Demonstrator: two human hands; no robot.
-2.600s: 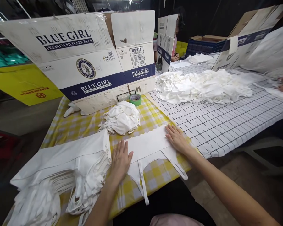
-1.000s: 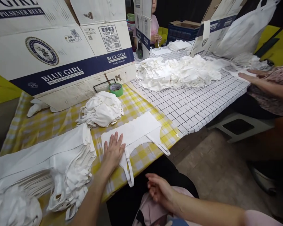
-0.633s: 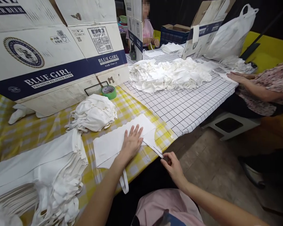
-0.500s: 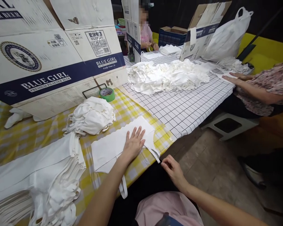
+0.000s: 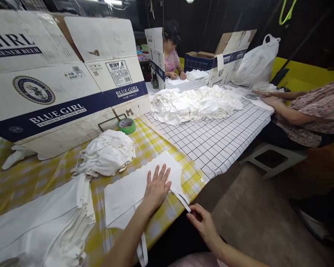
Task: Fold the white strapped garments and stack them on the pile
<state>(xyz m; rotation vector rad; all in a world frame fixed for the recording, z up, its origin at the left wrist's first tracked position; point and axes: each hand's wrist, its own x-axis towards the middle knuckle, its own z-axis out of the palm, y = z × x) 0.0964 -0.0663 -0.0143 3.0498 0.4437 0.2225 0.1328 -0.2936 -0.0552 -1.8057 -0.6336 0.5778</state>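
A white folded garment with thin straps, like a camisole [image 5: 121,202], lies flat on the yellow checked cloth in front of me. My left hand [image 5: 156,188] presses on its middle, palm down with fingers spread. At the table's front edge my right hand [image 5: 202,224] pinches the end of a white strap [image 5: 181,199] that runs out from the garment's right side. A second strap [image 5: 142,250] hangs over the edge below my left forearm. To the left lies a thick stack of similar white garments [image 5: 36,211], with a crumpled white heap [image 5: 107,152] behind it.
A printed cardboard sheet [image 5: 58,92] stands at the back left, with green tape [image 5: 126,126] before it. A big white fabric pile [image 5: 195,104] covers part of the grid-patterned cloth [image 5: 211,144]. Two people sit farther off, one behind and one at the right beside a plastic stool [image 5: 272,157].
My right hand has closed on the strap's end, which hung free beside it before. My left hand stays flat on the garment. The view has tilted up, so everything sits lower.
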